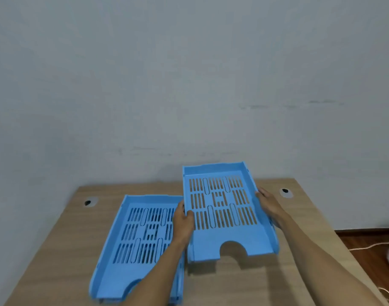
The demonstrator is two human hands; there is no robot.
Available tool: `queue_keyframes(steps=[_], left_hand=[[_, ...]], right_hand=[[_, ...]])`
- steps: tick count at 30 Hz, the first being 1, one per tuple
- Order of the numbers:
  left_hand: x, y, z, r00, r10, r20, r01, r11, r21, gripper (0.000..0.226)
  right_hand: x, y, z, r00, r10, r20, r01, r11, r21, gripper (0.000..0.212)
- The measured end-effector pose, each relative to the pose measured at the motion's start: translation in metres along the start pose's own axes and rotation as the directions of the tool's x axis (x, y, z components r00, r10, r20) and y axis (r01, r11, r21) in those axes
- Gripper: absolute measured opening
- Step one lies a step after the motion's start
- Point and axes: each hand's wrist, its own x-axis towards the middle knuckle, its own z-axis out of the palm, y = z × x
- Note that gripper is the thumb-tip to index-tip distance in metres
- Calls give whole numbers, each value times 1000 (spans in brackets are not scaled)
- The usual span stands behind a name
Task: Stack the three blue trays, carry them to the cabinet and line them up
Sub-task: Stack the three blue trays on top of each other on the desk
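Both hands, left hand [183, 219] and right hand [269, 204], grasp a slotted blue plastic tray [224, 213] above the wooden table [244, 283]; the left blue tray [131, 246] awaits stacking, carrying not begun

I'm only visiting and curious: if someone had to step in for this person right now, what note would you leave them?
Left hand and right hand grip the sides of the raised tray, held above the wooden table.
The left tray lies flat on the table; it may already sit on another, I can't tell.
Left to do: set the raised tray onto the left tray, carry the stack to the cabinet, line them up.
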Motion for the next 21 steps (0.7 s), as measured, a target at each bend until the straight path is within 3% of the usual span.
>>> queue_keyframes(steps=[9, 13, 21], left_hand=[[-15, -10, -172, 1000, 13, 27, -15, 996, 89, 39], [-24, -29, -224, 998, 2, 67, -9, 995, 96, 30], [-31, -58, -270, 999, -51, -3, 51, 997, 53, 27]], right_hand=[[-90, -18, 147, 990, -65, -126, 50, 992, -114, 37], [-111, -14, 199, 996, -18, -86, 5, 988, -152, 44], [-123, -18, 257, 999, 27, 31, -25, 997, -72, 59]])
